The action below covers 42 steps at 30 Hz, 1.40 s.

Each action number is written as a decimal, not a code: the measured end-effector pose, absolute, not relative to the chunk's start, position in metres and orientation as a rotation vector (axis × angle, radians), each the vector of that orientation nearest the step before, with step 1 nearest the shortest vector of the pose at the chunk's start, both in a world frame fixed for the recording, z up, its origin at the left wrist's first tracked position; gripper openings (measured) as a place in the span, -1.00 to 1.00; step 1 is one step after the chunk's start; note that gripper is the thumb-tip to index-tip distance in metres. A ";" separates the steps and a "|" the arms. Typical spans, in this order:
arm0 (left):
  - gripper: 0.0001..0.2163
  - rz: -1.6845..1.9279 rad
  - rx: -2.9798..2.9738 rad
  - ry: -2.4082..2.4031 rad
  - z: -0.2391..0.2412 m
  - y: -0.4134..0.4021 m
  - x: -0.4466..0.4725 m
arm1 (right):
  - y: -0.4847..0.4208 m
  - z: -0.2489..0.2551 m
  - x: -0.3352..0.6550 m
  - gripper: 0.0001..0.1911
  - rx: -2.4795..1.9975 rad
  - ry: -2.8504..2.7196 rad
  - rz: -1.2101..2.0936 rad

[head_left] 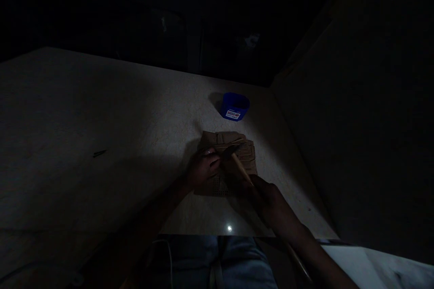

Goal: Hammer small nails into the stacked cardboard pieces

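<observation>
My right hand [267, 196] is wrapped round the wooden handle of a hammer [242, 168]. The dark hammer head is over a piece of folded brown cardboard [249, 151], close to the fingers of my left hand [203, 169]. Those left fingers are pinched together above the cardboard's left side; what they hold, if anything, is too dark to make out. Rows of small dark marks show on the cardboard's near part. Both hands and the hammer hide much of its middle.
Beyond the cardboard stands a blue plastic tub [233, 108] with a white label. Two thin dark pieces, like nails [99, 153], lie to the left on the pale tabletop [142, 108]. A dark wall or panel [366, 144] rises at the right. The room is very dim.
</observation>
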<state>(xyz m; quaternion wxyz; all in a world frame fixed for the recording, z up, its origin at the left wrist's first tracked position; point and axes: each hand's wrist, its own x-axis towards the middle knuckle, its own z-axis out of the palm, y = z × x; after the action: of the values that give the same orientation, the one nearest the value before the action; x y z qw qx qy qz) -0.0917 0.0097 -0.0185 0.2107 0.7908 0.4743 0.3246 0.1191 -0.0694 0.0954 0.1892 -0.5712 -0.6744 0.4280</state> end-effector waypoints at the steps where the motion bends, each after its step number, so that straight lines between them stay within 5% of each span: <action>1: -0.84 0.901 2.188 1.315 -0.018 0.010 -0.092 | -0.070 0.096 0.120 -0.54 -1.604 -1.880 1.178; 22: -0.85 0.955 2.094 1.328 -0.019 0.010 -0.090 | -0.059 0.093 0.123 -0.54 -1.613 -1.980 1.171; 42: -0.87 1.231 2.009 1.261 -0.021 0.009 -0.091 | -0.102 0.060 0.122 -0.45 -1.680 -1.092 1.270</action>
<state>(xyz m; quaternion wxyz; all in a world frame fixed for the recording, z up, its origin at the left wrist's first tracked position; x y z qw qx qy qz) -0.0905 0.0088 -0.0213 0.2325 0.7312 0.4590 0.4479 0.1223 -0.1022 0.0600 0.3751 -0.6566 -0.4268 0.4961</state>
